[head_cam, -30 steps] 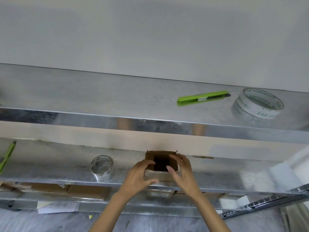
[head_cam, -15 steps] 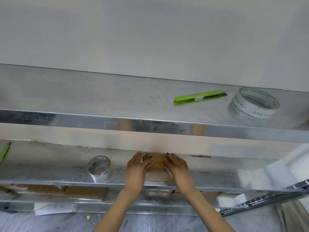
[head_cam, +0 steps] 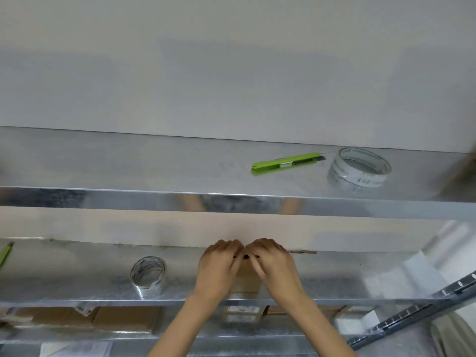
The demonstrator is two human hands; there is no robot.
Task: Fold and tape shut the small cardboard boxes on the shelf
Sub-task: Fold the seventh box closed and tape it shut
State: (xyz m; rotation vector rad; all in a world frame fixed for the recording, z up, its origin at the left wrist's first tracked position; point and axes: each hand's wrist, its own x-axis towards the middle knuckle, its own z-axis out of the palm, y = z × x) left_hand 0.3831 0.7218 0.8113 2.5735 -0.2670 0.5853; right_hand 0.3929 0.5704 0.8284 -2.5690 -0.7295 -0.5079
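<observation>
A small brown cardboard box (head_cam: 247, 279) stands on the middle metal shelf (head_cam: 77, 282), near its front edge. Both my hands lie on top of it and hide most of it. My left hand (head_cam: 219, 266) covers the left half and my right hand (head_cam: 273, 266) the right half. Their fingers are curled down onto the box top, and the fingertips meet at its middle. The box's opening is not visible. A roll of clear tape (head_cam: 149, 275) stands on the same shelf, left of the box.
On the upper shelf (head_cam: 128, 163) lie a green utility knife (head_cam: 286, 163) and a second tape roll (head_cam: 359, 170). Another green knife (head_cam: 5, 255) shows at the far left of the middle shelf. Flat cardboard (head_cam: 123, 318) and small boxes (head_cam: 242, 314) sit on the shelf below.
A second ago the box was open between my hands. Both hands then moved onto its top over the flaps, and their fingers have curled inward until the tips meet at the middle.
</observation>
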